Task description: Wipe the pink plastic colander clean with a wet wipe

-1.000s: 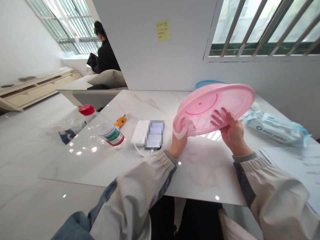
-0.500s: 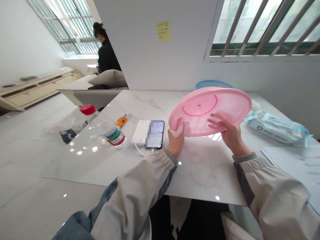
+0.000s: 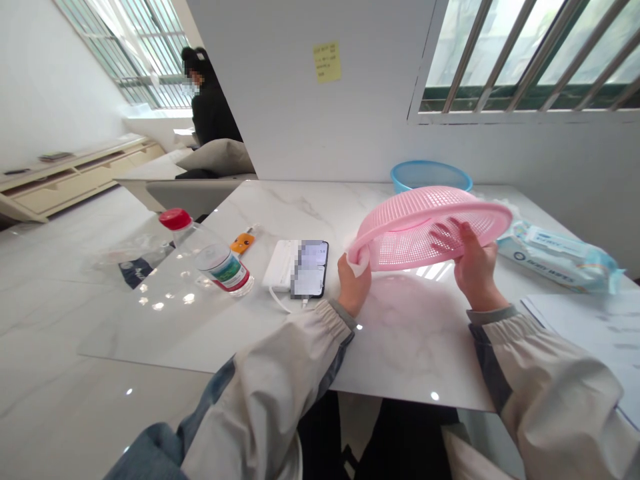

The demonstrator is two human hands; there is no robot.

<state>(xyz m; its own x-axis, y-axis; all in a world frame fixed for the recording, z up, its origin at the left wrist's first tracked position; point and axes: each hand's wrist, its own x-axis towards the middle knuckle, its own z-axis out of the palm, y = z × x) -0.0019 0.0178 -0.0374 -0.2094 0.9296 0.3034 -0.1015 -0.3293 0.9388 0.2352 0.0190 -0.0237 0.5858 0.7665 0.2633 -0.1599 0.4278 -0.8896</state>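
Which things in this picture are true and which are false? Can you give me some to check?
The left hand presses a white sheet against a pink plastic basket. True.
The right hand holds the red-capped bottle. False: it is on the basket, and the bottle stands on the table, left of the hands.
A blue basin sits behind the basket. True.
The wet wipes pack lies on the floor. False: the wet wipes pack lies on the table.

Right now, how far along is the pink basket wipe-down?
Done: a white wipe is out of the wipes pack. In hand: the left hand holds it to the rim of the pink plastic basket, which the right hand tilts up. Left: cannot tell; no wiped area shows.
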